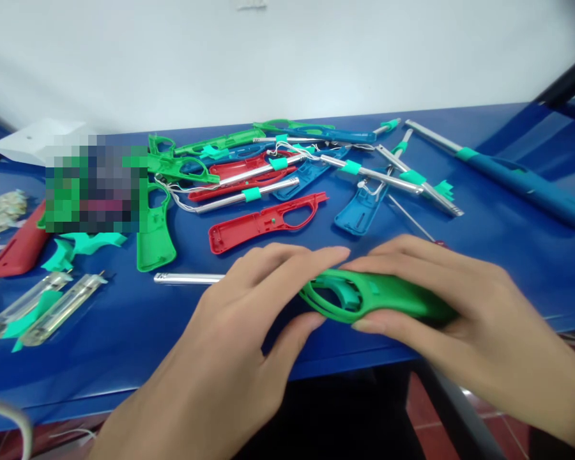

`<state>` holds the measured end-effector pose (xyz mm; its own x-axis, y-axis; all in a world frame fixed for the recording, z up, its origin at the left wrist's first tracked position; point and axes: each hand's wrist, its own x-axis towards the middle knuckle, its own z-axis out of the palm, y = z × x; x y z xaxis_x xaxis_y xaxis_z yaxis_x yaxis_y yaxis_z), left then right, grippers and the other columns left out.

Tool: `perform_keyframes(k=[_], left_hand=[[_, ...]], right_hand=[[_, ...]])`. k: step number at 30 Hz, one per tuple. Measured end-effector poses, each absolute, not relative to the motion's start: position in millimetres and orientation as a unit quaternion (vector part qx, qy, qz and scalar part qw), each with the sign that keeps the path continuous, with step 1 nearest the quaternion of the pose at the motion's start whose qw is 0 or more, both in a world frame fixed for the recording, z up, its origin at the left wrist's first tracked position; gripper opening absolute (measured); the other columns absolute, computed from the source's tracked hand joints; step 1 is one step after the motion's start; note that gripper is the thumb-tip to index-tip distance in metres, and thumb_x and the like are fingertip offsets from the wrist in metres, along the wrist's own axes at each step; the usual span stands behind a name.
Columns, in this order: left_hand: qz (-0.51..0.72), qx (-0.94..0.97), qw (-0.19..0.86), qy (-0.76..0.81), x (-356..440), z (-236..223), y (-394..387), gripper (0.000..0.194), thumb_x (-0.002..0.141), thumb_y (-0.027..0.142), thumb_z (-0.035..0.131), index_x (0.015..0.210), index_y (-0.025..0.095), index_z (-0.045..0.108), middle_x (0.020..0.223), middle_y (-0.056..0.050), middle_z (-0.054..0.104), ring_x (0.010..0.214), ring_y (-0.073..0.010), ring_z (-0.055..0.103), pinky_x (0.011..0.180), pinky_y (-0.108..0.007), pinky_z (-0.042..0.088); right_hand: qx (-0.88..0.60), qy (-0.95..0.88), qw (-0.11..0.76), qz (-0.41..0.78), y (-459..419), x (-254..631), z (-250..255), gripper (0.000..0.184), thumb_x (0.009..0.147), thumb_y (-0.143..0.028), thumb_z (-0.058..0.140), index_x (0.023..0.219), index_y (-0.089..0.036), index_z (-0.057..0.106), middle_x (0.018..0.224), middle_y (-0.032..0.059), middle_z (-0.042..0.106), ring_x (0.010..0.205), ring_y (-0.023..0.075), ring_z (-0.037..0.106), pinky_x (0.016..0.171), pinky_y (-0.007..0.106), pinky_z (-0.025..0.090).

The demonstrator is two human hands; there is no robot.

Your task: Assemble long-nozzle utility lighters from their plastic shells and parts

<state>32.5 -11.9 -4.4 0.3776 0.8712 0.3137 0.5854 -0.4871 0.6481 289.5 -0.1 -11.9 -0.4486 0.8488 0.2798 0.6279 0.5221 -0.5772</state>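
Note:
Above the front edge of the blue table, both hands grip a green utility lighter (388, 295). My right hand (464, 287) is wrapped round its handle, thumb underneath and fingers on top. Near the trigger opening, my left hand (263, 319) pinches the front part between thumb and fingers. A teal trigger shows inside the loop. The silver metal tube (189, 278) sticks out to the left from behind my left hand, which hides its middle. Beyond the hands lies a red lighter half-shell (268, 222), with a blue half-shell (357, 211) to its right.
Green shells (156, 236), metal tubes with teal tape (249, 195) and white wires clutter the table's back. Clear fuel tanks (62, 310) and a red handle (22, 249) lie left. A blue lighter (522, 182) rests at right, a thin screwdriver (412, 218) behind my right hand.

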Motion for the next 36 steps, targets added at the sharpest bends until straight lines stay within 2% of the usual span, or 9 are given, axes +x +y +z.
perform_keyframes(k=[4,9,12,18,23,26,29,33,36], left_hand=[[0.310,0.812,0.204,0.450,32.2,-4.6,-12.7,0.046,0.106,0.019,0.071,0.149,0.034,0.067,0.142,0.003,0.076,0.130,-0.0156,0.074,0.115,-0.023,0.059],[0.288,0.818,0.195,0.458,30.1,0.2,-25.2,0.058,0.104,0.014,0.059,0.154,0.044,0.059,0.155,0.010,0.067,0.143,-0.0135,0.065,0.121,-0.021,0.053],[0.311,0.803,0.178,0.476,27.7,3.3,-32.9,0.066,0.102,0.015,0.060,0.159,0.047,0.054,0.156,0.010,0.068,0.146,-0.0197,0.064,0.121,-0.030,0.055],[0.344,0.852,0.095,0.382,34.1,2.6,-31.3,0.072,0.089,0.000,0.061,0.154,0.032,0.057,0.119,0.005,0.083,0.122,-0.0252,0.072,0.118,-0.043,0.050],[0.260,0.891,0.033,0.371,41.1,4.6,-25.0,0.074,0.094,0.005,0.060,0.164,0.025,0.052,0.124,0.002,0.085,0.132,-0.0282,0.067,0.126,-0.046,0.031],[0.250,0.895,-0.004,0.369,40.6,3.0,-25.2,0.071,0.097,0.006,0.057,0.166,0.024,0.053,0.119,0.002,0.086,0.132,-0.0268,0.068,0.127,-0.045,0.032],[0.271,0.890,-0.037,0.364,38.8,-2.1,-28.1,0.070,0.099,0.003,0.050,0.167,0.024,0.052,0.127,0.003,0.085,0.135,-0.0250,0.065,0.123,-0.047,0.038],[0.258,0.898,-0.024,0.355,37.9,-3.9,-30.0,0.072,0.101,0.002,0.049,0.170,0.022,0.048,0.139,0.002,0.080,0.140,-0.0253,0.061,0.124,-0.048,0.037],[0.254,0.902,0.004,0.348,39.2,-1.6,-28.0,0.077,0.097,-0.002,0.055,0.171,0.018,0.047,0.136,0.000,0.080,0.138,-0.0256,0.061,0.125,-0.046,0.037]], right_hand=[[-0.441,-0.830,0.276,0.199,0.6,290.1,-12.7,0.025,0.109,-0.061,0.069,0.128,-0.044,0.071,0.116,-0.0067,0.075,0.096,0.0162,0.075,0.085,0.030,0.057],[-0.442,-0.834,0.275,0.182,0.2,291.3,-13.8,0.028,0.107,-0.063,0.071,0.128,-0.043,0.069,0.118,-0.0079,0.074,0.096,0.0140,0.075,0.087,0.028,0.056],[-0.438,-0.839,0.269,0.177,0.2,291.2,-13.5,0.030,0.106,-0.062,0.073,0.129,-0.043,0.068,0.120,-0.0085,0.075,0.099,0.0141,0.075,0.088,0.028,0.055],[-0.437,-0.837,0.270,0.187,1.3,288.8,-11.9,0.024,0.111,-0.058,0.068,0.126,-0.039,0.070,0.115,-0.0054,0.075,0.100,0.0160,0.076,0.084,0.029,0.057],[-0.449,-0.832,0.274,0.176,0.8,287.6,-12.1,0.023,0.114,-0.053,0.062,0.125,-0.036,0.073,0.115,-0.0039,0.076,0.099,0.0152,0.077,0.084,0.029,0.059],[-0.447,-0.830,0.279,0.184,-0.1,287.8,-11.6,0.025,0.114,-0.053,0.060,0.123,-0.035,0.074,0.115,-0.0014,0.076,0.098,0.0185,0.077,0.081,0.032,0.061],[-0.445,-0.826,0.282,0.201,-0.2,287.9,-10.8,0.026,0.114,-0.055,0.060,0.123,-0.035,0.074,0.115,-0.0007,0.076,0.098,0.0208,0.076,0.082,0.034,0.061],[-0.441,-0.832,0.279,0.192,-0.1,288.4,-10.6,0.024,0.113,-0.055,0.064,0.124,-0.036,0.072,0.115,-0.0041,0.075,0.100,0.0161,0.075,0.084,0.029,0.060],[-0.437,-0.837,0.278,0.178,-0.5,289.1,-11.5,0.025,0.113,-0.056,0.064,0.125,-0.035,0.071,0.115,-0.0063,0.073,0.101,0.0114,0.073,0.085,0.024,0.057]])
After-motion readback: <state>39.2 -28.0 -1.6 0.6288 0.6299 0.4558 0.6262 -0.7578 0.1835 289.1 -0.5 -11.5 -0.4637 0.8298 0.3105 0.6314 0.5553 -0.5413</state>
